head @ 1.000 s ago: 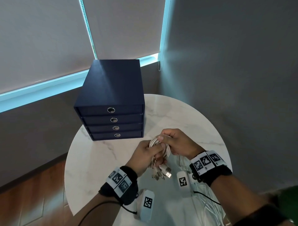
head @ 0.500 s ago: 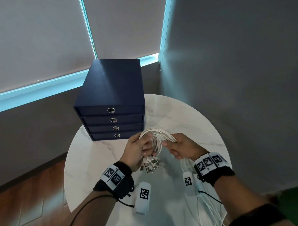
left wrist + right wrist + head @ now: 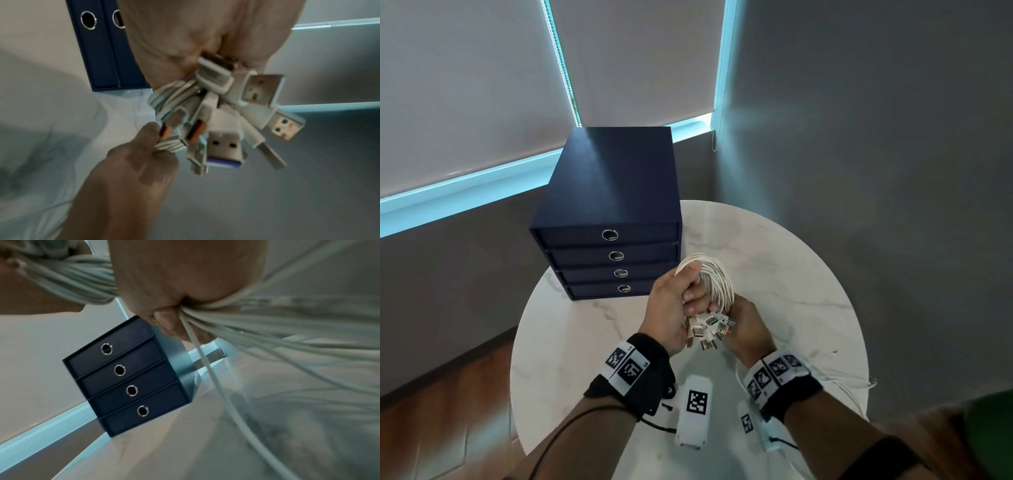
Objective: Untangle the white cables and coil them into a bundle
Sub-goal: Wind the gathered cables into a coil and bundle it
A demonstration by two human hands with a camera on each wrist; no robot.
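Above the round marble table, my left hand grips a loop of white cables that arches over its fingers. A cluster of USB plugs hangs below that fist; the left wrist view shows the plugs close up under the palm. My right hand sits just right of the plugs and grips the cable strands, which the right wrist view shows as cables running out of its closed fingers. Loose cable tails trail over the table's right edge.
A dark blue box of several drawers stands at the table's back left, close behind the hands. Window blinds and a grey wall rise behind. Wooden floor shows on the left below the table.
The cable loop has been drawn up over my left hand's fingers. My right hand has dropped down toward the plugs, nearer to me, pulling the strands along.
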